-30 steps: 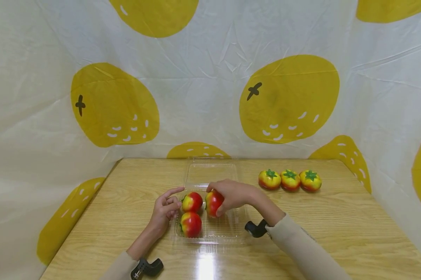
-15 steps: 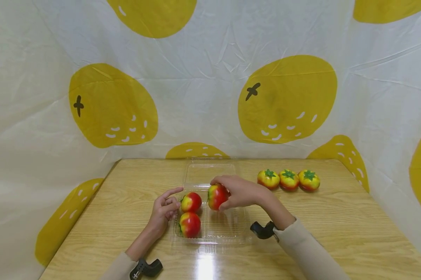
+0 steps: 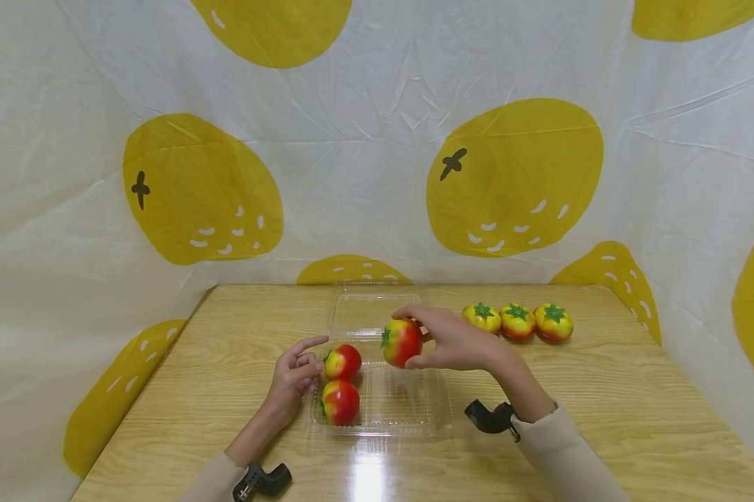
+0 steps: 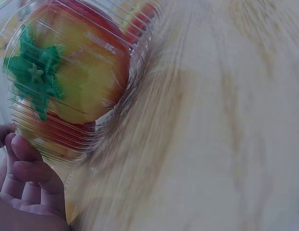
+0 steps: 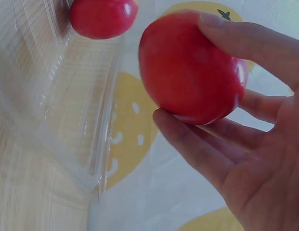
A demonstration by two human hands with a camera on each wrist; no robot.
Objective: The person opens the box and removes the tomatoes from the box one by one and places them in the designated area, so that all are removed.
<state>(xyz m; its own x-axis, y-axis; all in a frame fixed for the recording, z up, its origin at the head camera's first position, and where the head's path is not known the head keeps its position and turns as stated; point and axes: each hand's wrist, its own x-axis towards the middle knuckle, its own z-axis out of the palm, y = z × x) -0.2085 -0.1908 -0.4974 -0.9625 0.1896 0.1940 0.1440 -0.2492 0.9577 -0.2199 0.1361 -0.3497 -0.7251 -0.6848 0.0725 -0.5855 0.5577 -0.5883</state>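
Tomato (image 3: pixel 403 343), red and yellow with a green leaf top (image 3: pixel 387 338), is raised above the rear right part of the clear container (image 3: pixel 383 431), as I read the head view. Going left to right, I see the left hand (image 3: pixel 293 380) at the container's left side, forefinger stretched out, other fingers bent; I cannot tell whether it pinches the rim or just rests against it. Next, the far tomato (image 3: pixel 344 361) and the near tomato (image 3: pixel 341 402) lie on their sides in the left half. Behind, the lid (image 3: pixel 380 310) is laid open on the worktop (image 3: pixel 226 348). The raised fruit is gripped in the right hand (image 3: pixel 455 340), thumb nearer, fingers beyond. From its gloss I judge it a moulded imitation: light, stiff, slippery, hardly fragile. I'd hold it round its widest part, thumb and fingers opposed, off the leaf top, which might bend. The container looks thin, so I'd press its walls gently. Farthest right, three more tomatoes (image 3: pixel 517 322) sit in a row, leaf side up.
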